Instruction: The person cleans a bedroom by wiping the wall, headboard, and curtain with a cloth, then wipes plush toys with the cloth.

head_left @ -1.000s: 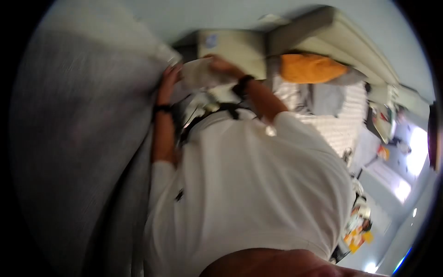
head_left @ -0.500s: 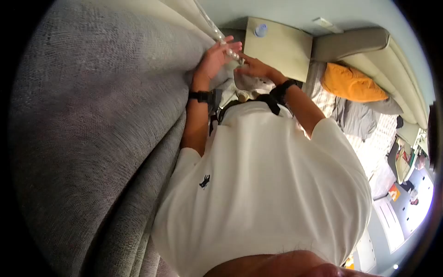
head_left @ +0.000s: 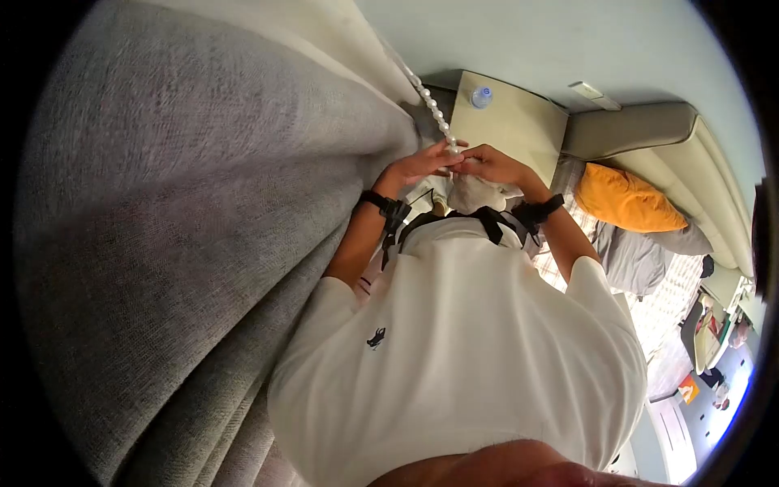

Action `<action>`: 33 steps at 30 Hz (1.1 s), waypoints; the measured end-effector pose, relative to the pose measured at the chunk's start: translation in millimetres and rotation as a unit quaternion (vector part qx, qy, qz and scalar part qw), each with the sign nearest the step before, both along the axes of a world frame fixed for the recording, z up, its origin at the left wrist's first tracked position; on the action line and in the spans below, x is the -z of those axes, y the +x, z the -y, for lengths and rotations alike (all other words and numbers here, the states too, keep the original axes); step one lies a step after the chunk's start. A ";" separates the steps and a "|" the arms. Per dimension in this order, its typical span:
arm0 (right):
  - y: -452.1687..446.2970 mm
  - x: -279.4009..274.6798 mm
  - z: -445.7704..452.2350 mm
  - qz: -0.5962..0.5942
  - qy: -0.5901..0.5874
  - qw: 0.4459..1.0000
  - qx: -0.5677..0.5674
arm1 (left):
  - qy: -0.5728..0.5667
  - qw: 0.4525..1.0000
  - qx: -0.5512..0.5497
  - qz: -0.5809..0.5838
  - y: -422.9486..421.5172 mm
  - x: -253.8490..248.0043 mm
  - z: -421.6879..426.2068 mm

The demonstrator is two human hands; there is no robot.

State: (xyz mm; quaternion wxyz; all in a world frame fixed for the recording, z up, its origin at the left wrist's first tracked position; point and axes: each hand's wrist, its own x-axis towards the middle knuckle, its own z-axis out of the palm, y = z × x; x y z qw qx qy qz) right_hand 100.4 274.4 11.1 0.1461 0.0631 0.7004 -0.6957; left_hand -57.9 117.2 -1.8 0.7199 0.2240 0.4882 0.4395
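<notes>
A string of white pearl-like beads hangs down beside the grey curtain. At its lower end my left hand has its fingers closed around the beads. My right hand meets it from the other side, thumb and fingers pinched on the same end of the string. The fingertips of both hands touch or overlap there, hiding the lowest beads. Just under my right hand is a whitish, bunched item, partly covered; whether the hand also grips it cannot be made out.
A pale bedside cabinet bears a small clear bottle or cup. To the right are an orange pillow, a grey cloth and a padded headboard. The curtain fills the left side.
My hands have come together at the string's lower end; my left fingers, spread before, are now bent in around the beads. The view has shifted, with more of the bead string showing.
</notes>
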 end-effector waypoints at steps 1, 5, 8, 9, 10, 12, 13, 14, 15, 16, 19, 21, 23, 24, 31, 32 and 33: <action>0.9 -14.4 -6.3 -0.016 -0.018 1.000 0.008 | -0.013 0.998 0.001 0.056 6.6 2.8 -6.2; 14.2 -40.3 -25.9 0.014 -0.005 1.000 0.007 | -0.021 0.992 -0.051 0.111 36.8 -1.9 -25.3; 28.1 -53.2 -50.7 0.032 0.018 0.999 0.027 | -0.037 0.990 -0.099 0.096 47.5 -0.2 -28.6; 32.4 -55.2 -63.4 0.046 0.046 0.996 0.058 | -0.066 0.985 -0.133 0.091 50.1 -4.0 -30.1; 34.3 -53.6 -79.1 0.044 0.043 0.996 0.057 | -0.093 0.978 -0.166 0.085 46.0 -14.8 -32.5; 35.0 -37.6 -110.4 -0.087 -0.010 0.969 0.232 | -0.113 0.981 -0.132 0.088 39.9 -23.1 -28.7; 28.8 -30.6 -117.7 -0.088 -0.012 0.969 0.228 | -0.134 0.982 -0.097 0.096 39.7 -25.5 -25.6; 22.5 -23.9 -124.5 -0.044 -0.015 0.939 0.342 | -0.136 0.981 -0.101 0.095 42.1 -24.3 -23.8; 15.7 -18.4 -129.3 0.003 -0.020 0.893 0.449 | -0.100 0.986 -0.096 0.095 46.1 -20.7 -19.4; 5.7 -10.9 -131.0 0.006 -0.024 0.895 0.446 | -0.067 0.989 -0.091 0.096 50.0 -28.4 -15.3; -35.9 18.0 -112.6 0.114 -0.303 0.831 0.452 | -0.093 0.989 -0.066 0.093 48.6 -41.1 -7.3; -69.3 39.3 -103.9 0.173 -0.422 0.821 0.344 | -0.091 0.990 -0.049 0.093 45.5 -41.1 -15.5; -99.7 16.2 -75.2 0.187 -0.329 0.854 0.357 | -0.086 0.993 -0.039 0.077 50.3 -36.5 -15.6; -114.1 14.8 -70.4 0.184 -0.331 0.853 0.359 | -0.082 0.994 -0.029 0.065 50.5 -34.5 -16.1; -142.7 -1.9 -39.6 0.124 -0.135 0.969 0.165 | -0.047 0.985 -0.117 0.119 46.6 -25.8 -24.0; -140.1 1.5 -36.0 0.055 -0.110 0.987 0.103 | -0.031 0.976 -0.149 0.154 44.6 -27.8 -24.0; -138.5 8.1 -32.6 0.059 -0.108 0.986 0.110 | -0.022 0.980 -0.134 0.143 42.4 -38.8 -24.3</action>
